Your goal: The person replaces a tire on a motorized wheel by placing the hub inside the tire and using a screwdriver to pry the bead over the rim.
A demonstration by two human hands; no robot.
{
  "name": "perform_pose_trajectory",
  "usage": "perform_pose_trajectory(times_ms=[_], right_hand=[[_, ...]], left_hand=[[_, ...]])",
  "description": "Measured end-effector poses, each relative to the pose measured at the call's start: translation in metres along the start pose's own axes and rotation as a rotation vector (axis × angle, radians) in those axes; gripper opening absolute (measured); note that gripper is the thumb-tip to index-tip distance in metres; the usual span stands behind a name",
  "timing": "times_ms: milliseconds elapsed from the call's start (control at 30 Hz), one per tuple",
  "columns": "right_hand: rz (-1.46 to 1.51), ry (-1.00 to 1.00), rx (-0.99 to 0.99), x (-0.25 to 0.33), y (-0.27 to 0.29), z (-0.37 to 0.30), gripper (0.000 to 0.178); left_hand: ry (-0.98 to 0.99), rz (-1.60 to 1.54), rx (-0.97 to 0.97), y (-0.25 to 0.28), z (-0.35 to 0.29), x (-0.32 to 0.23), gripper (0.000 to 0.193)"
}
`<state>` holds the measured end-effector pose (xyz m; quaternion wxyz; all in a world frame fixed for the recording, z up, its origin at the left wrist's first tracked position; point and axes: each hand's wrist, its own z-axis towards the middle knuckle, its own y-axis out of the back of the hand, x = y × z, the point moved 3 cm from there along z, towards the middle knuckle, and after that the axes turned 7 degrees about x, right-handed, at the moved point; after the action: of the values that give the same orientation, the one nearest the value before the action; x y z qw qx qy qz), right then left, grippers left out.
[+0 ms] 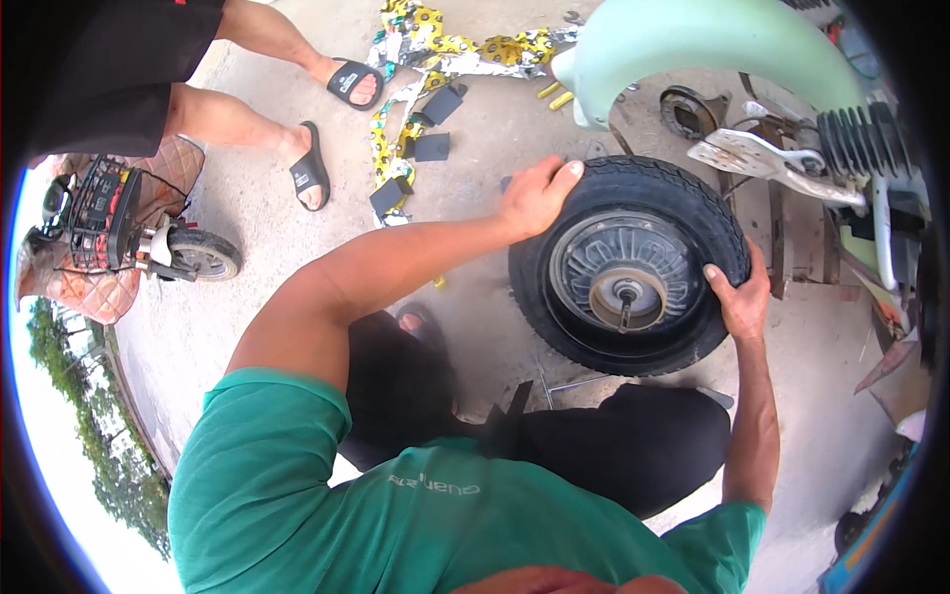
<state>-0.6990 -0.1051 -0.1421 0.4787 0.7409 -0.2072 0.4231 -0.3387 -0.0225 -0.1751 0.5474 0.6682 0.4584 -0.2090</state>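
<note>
A scooter wheel [534,287] with a black tyre and a grey metal hub [594,238] is tilted in front of me, its axle [625,312] facing up toward me. My left hand [539,198] grips the tyre at its upper left edge, fingers curled over the outside. On the right edge, my right hand [740,292] clasps the tyre, its thumb on the sidewall and the other fingers behind it. The wheel's underside is hidden, so I cannot tell how it rests on the ground.
A pale green fender [693,45] and a black ribbed spring [859,139] stand at upper right, near a round metal part [688,111]. Yellow patterned wrapping [421,25] lies behind. A person in black sandals [310,178] stands upper left, near a parked scooter [148,243]. Thin metal tools [549,386] lie below the wheel.
</note>
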Motion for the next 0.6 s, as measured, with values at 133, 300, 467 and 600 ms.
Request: perform_pose_trajectory(times_ms=[133,300,467,600], right_hand=[[-0.023,-0.009,-0.007,-0.017,0.002,-0.002,0.084],[-0.108,-0.13,-0.099,-0.014,-0.003,-0.007,0.077],[-0.151,-0.191,-0.019,0.007,0.002,-0.001,0.068],[-0.127,-0.194,-0.055,0.003,0.003,-0.005,0.067]], left_hand=[[-0.06,0.049,0.093,0.006,0.001,-0.008,0.058],[-0.107,0.1,0.11,0.008,-0.005,-0.009,0.054],[-0.09,0.002,0.117,0.001,-0.005,0.009,0.054],[-0.128,-0.014,0.073,-0.002,-0.007,0.004,0.054]])
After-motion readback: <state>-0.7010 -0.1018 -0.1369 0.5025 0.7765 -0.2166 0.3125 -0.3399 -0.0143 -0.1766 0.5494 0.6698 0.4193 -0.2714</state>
